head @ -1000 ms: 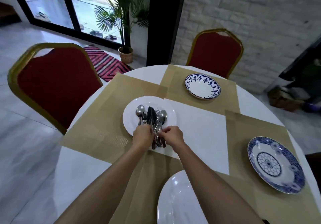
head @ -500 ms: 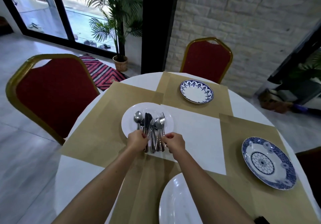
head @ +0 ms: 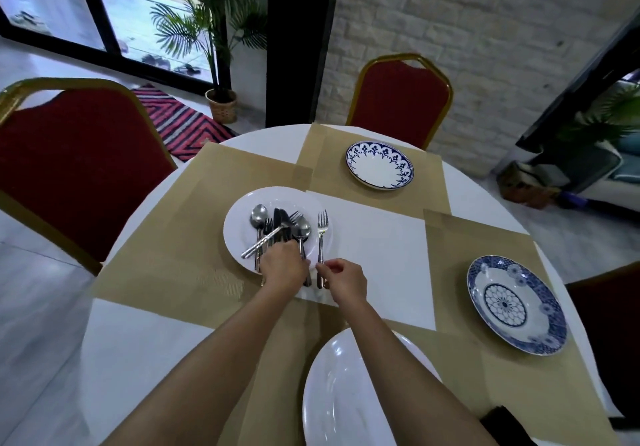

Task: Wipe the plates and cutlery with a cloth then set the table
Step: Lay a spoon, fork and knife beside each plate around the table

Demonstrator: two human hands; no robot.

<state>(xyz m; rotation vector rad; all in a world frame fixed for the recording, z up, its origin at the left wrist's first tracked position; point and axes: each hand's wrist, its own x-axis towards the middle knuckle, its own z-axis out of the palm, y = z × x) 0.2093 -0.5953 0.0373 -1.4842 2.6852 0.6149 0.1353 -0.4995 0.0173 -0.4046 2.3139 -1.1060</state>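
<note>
A plain white plate (head: pixel 239 237) lies on a tan placemat (head: pixel 180 237) at the table's left. A bundle of cutlery (head: pixel 277 231) with spoons, knives and forks rests on it. My left hand (head: pixel 282 269) grips the handles of that bundle at the plate's near rim. My right hand (head: pixel 344 281) pinches the handle of a single fork (head: pixel 322 234), held apart to the right of the bundle with its tines pointing away. A second white plate (head: pixel 343 393) sits nearest me. No cloth is in view.
A white plate with a blue rim pattern (head: pixel 379 165) lies at the far side and a blue patterned plate (head: pixel 516 303) at the right, each on a tan mat. Red chairs with gold frames (head: pixel 69 168) (head: pixel 398 99) stand around the round white table (head: pixel 138 341).
My right hand has drawn one fork out of the bundle and moved it to the right. One utensil in the bundle now lies slanted across the others. My left hand stays on the handles.
</note>
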